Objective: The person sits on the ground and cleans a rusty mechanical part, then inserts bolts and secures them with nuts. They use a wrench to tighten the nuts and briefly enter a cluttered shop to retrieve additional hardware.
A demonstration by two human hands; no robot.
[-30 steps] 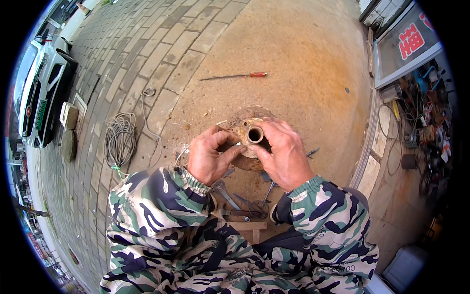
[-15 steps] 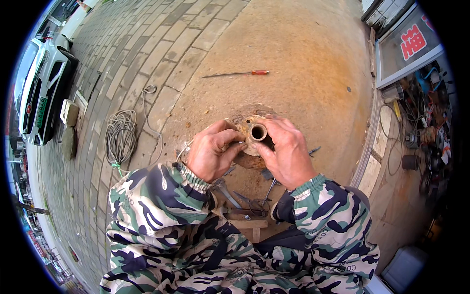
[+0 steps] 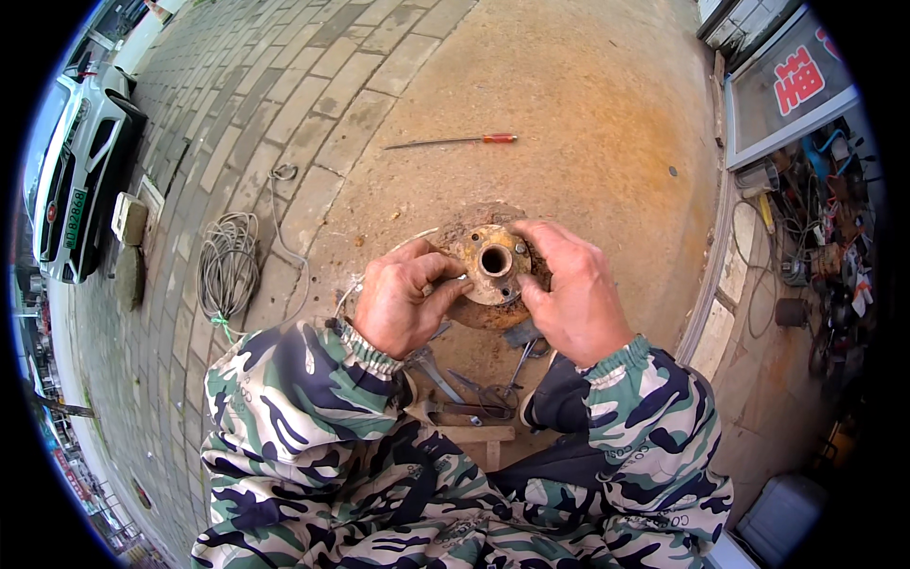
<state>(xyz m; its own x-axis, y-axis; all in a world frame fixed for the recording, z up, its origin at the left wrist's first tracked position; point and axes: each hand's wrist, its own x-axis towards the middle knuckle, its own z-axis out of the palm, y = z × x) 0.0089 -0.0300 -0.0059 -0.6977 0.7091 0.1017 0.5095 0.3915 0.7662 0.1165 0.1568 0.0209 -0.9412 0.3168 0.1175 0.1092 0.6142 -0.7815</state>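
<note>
Pinching narrowly at the left edge of a worn metal flange (image 3: pixel 494 276), the left hand (image 3: pixel 403 296) is held with thumb and forefinger close together; whether the rim or some small piece is gripped between them cannot be told. The right hand (image 3: pixel 580 292) is curved wide about the opposite side, its thumb near the lower right edge and its fingers by the upper right. Between the two hands the flange is seen from above, its round central tube facing up and small dark holes set around it. Beneath it, a rusty round piece (image 3: pixel 485 319) is partly covered.

Nearer the body, a grey metal tool (image 3: pixel 437 378) and a dark-handled tool (image 3: pixel 471 410) are laid on the ground, close to a wooden crosspiece (image 3: pixel 479 433). Both forearms are covered by camouflage sleeves (image 3: pixel 301 384).

Beyond the hands, a red-handled screwdriver (image 3: pixel 500 138) is set on the stained concrete (image 3: pixel 578 114). Farther left, a coiled cable (image 3: pixel 227 270) is laid on paving, with a white car (image 3: pixel 112 119) parked past it.
</note>
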